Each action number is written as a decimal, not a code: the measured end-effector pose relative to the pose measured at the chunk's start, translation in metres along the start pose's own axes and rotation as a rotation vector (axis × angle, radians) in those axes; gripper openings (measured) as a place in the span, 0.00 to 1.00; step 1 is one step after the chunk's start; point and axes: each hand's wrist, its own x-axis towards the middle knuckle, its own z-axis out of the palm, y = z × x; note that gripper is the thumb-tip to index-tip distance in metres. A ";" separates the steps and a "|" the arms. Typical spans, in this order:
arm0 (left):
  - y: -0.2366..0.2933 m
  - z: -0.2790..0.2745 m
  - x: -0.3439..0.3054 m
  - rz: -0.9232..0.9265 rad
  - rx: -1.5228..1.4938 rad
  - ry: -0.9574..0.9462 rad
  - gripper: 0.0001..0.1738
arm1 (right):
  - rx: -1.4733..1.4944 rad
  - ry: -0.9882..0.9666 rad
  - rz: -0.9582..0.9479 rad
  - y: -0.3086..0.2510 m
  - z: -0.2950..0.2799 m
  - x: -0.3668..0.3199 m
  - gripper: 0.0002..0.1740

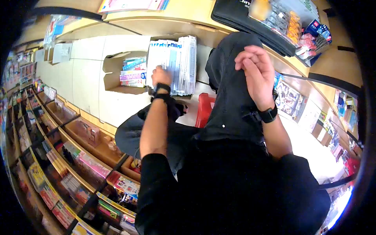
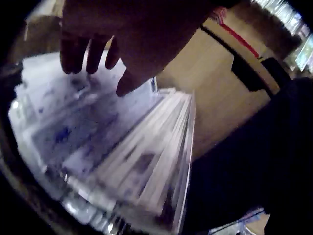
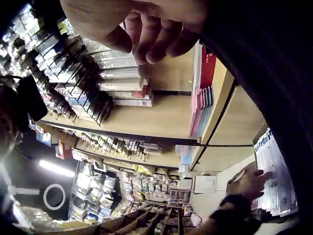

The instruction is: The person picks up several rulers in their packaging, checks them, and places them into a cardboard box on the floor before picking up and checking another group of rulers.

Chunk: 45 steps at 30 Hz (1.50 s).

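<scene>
Standing on edge, side by side, the flat packets (image 1: pixel 188 64) fill the box (image 1: pixel 188 96) on the floor (image 1: pixel 86 82), probably so each can be separated from its neighbours; those towards the right edge show mostly thin sides, while those nearer the left edge lean and show pale faces. The left hand (image 1: pixel 161 76) is over the packets by that left edge, fingers slightly bent and apart, a pose that seems suited to sorting through them. It grips nothing that can be made out, and whether its fingertips touch a packet I cannot tell. The right hand (image 1: pixel 258 76) is raised over the bent leg (image 1: pixel 231 82), fingers loosely curved, holding nothing, perhaps simply kept out of the way.

Only the head view shows clearly the open carton (image 1: pixel 111 74) beside the box's left edge, with coloured packs (image 1: pixel 133 74) inside, and the red stool (image 1: pixel 203 109). The left wrist view, though blurred, brings out the gaps between the 4 fingers and the thumb, and how the packets fan apart. The right wrist view catches both hands and adds hooked racks (image 3: pixel 83 73), a strip lamp (image 3: pixel 56 168) and a ring lamp (image 3: pixel 45 197), missing from the other 2.
</scene>
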 end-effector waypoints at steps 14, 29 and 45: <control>0.006 0.042 -0.042 0.255 -0.002 0.248 0.14 | 0.147 -0.083 -0.005 0.012 -0.004 0.004 0.16; 0.014 0.036 -0.031 0.166 -0.211 0.285 0.21 | 0.170 -0.099 0.004 0.013 -0.006 0.004 0.15; 0.017 0.045 -0.034 0.252 -0.182 0.363 0.18 | 0.186 -0.094 0.020 0.014 -0.006 0.004 0.14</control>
